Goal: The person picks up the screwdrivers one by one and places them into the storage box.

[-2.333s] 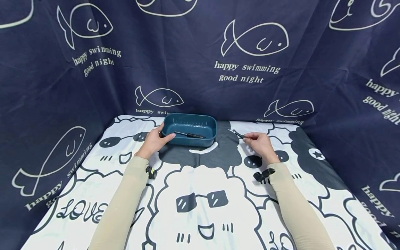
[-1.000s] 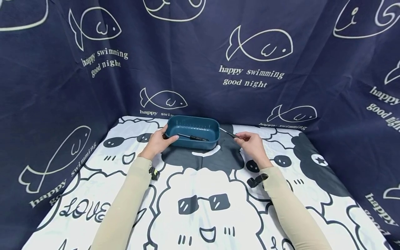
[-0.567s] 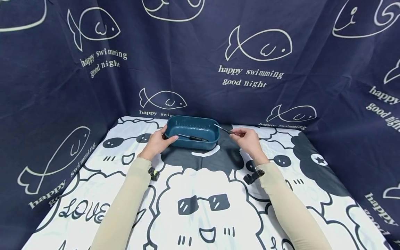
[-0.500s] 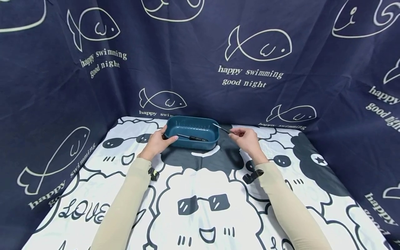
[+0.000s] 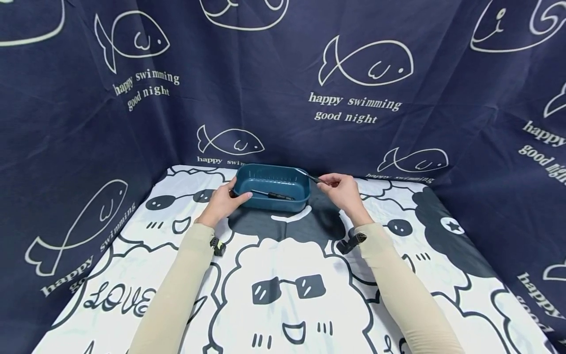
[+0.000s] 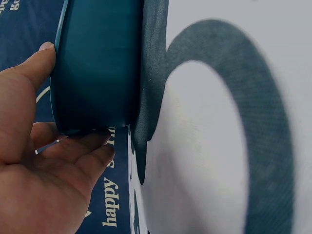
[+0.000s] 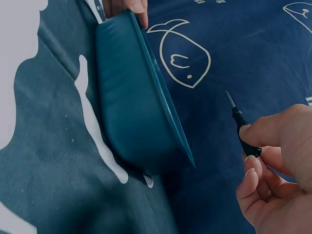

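A teal plastic box [image 5: 270, 205] with rounded corners stands near the back of the table. My left hand [image 5: 221, 204] holds its left end, thumb at the front rim and fingers against the end wall, as the left wrist view shows. Inside the box lies a screwdriver [image 5: 279, 196] with a black handle. Between thumb and fingers, my right hand [image 5: 344, 194] pinches a second screwdriver [image 7: 240, 129] by its black handle. In the head view its metal shaft points left, over the box's back right corner. The right wrist view shows it apart from the box wall.
A white and dark grey cloth [image 5: 292, 255] with cartoon sheep covers the table. Dark blue curtains [image 5: 283, 98] with fish drawings hang behind and at both sides. Each wrist wears a black strap [image 5: 353, 243].
My right hand has carried its screwdriver leftward from beside the box, so the shaft now reaches over the box's right end. The left hand stays on the box, which looks unmoved.
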{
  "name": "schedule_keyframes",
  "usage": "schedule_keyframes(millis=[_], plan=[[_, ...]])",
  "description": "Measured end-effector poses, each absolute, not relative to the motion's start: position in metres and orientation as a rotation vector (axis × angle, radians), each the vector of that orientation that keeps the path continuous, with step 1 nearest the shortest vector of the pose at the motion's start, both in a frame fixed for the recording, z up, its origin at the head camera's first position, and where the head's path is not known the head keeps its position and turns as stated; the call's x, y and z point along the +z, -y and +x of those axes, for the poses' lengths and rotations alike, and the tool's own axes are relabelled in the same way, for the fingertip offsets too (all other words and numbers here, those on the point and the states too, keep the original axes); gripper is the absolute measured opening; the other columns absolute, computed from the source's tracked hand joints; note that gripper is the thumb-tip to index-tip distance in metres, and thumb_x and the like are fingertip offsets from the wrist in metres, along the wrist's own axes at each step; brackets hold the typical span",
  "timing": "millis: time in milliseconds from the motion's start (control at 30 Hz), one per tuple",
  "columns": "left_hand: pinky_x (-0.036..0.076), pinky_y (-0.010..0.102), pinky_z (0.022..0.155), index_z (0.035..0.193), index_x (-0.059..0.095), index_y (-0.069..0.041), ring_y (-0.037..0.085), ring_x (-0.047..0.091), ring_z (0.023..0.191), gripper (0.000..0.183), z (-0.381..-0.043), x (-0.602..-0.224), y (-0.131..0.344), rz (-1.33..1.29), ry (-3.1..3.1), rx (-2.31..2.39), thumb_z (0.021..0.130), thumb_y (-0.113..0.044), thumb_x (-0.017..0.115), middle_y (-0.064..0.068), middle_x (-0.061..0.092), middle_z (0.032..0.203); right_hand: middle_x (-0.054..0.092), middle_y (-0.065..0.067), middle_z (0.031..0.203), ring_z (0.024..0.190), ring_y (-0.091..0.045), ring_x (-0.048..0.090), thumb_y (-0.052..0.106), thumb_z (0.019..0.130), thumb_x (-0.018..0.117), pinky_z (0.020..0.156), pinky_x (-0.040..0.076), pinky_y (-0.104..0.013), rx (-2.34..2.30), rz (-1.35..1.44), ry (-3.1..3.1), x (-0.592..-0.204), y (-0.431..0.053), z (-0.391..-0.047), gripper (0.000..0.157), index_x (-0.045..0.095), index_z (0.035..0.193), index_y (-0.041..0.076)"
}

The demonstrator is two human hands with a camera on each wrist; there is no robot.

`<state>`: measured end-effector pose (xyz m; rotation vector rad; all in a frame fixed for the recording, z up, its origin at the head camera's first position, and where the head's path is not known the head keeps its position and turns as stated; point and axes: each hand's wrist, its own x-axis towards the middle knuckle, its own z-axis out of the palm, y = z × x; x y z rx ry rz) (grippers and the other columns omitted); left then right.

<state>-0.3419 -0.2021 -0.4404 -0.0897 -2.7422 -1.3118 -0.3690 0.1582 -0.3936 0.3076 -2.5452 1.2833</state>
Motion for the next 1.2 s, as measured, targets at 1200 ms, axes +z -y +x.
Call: schedule_keyframes(millis=[1200], plan=[[0.044, 0.052, 0.113, 0.165, 0.025, -0.008, 0.036, 0.054, 0.138, 0.091, -0.344, -0.440, 0.201, -0.058, 2.763, -1.282, 0.097, -0.050, 0.069, 0.024, 0.048, 0.155, 0.077, -0.006, 0.097, 0.085, -0.020, 0.066, 0.021, 0.094, 0.078, 0.071, 0.052, -0.030, 1.374, 0.367, 2.600, -0.396, -0.107, -0.379, 0.015, 0.080, 0.106, 0.012]])
